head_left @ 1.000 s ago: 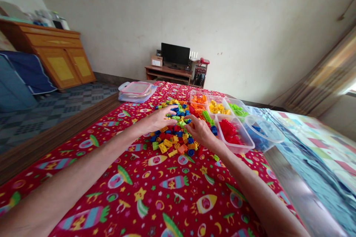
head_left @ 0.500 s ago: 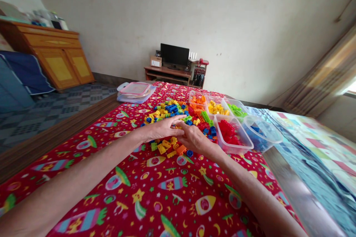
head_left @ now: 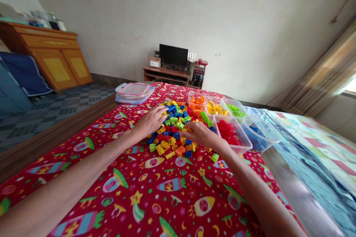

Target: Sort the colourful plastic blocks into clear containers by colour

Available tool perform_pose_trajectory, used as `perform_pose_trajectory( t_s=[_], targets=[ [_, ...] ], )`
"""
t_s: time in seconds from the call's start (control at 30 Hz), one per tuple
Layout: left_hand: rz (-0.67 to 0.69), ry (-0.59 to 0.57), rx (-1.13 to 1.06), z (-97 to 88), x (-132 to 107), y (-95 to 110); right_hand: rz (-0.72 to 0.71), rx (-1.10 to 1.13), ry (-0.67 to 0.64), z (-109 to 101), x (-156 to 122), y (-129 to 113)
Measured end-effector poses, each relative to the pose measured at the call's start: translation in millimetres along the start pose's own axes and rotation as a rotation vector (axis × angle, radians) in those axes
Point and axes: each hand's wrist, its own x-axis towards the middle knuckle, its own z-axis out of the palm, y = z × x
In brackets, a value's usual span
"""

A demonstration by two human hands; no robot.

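Observation:
A loose pile of plastic building bricks [head_left: 174,133] in yellow, blue, green, orange and red lies on a red rocket-print cloth [head_left: 133,196]. My left hand [head_left: 150,121] rests on the pile's left edge with its fingers slightly apart. My right hand [head_left: 200,135] reaches over the pile's right side, its fingertips among the bricks next to a yellow brick. Whether those fingertips hold a brick is hidden. Beyond it stands a clear tub of red bricks [head_left: 229,131].
Clear tubs of orange [head_left: 197,100], yellow [head_left: 217,109], green [head_left: 235,111] and blue bricks [head_left: 258,137] line the far right of the cloth. A stack of plastic lids [head_left: 133,93] lies at the far edge. A patterned quilt [head_left: 311,144] lies to the right.
My hands, close together over the pile half a second ago, have moved apart. The left has drawn back to the pile's left edge. The bricks have shifted slightly.

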Motion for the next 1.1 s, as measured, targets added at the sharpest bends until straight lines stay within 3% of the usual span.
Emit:
perform_pose_trajectory(
  t_s=[0.13, 0.3, 0.47, 0.6, 0.7, 0.83, 0.93, 1.0, 1.1],
  targets=[
    [-0.013, -0.017, 0.025, 6.0, -4, -7, 0.056, -0.015, -0.037, -11, 0, 17],
    [-0.077, -0.159, -0.005, 15.2, -12, -12, 0.138, -0.078, -0.041, -21, -2, 26],
    [-0.106, -0.191, -0.057, 18.7, -15, -13, 0.282, -0.203, 0.052, -48, 2, 33],
    [-0.137, -0.206, -0.053, 19.2, -13, -12, 0.386, -0.332, 0.09, -80, 24, 67],
    [-0.123, -0.199, -0.046, 21.0, -12, -13, 0.541, -0.389, 0.123, -99, 43, 102],
    [-0.115, -0.182, -0.05, 24.3, -12, -14, 0.563, -0.422, 0.142, -106, 51, 130],
    [-0.082, -0.075, -0.089, 22.9, -10, -18, 0.469, -0.489, 0.242, -95, 43, 120],
    [-0.088, 0.02, -0.105, 19.6, -7, -23, 0.377, -0.455, 0.287, -80, 33, 97],
    [-0.182, 0.1, -0.079, 16.3, -4, -37, 0.253, -0.342, 0.249, -50, 14, 52]
  ],
)
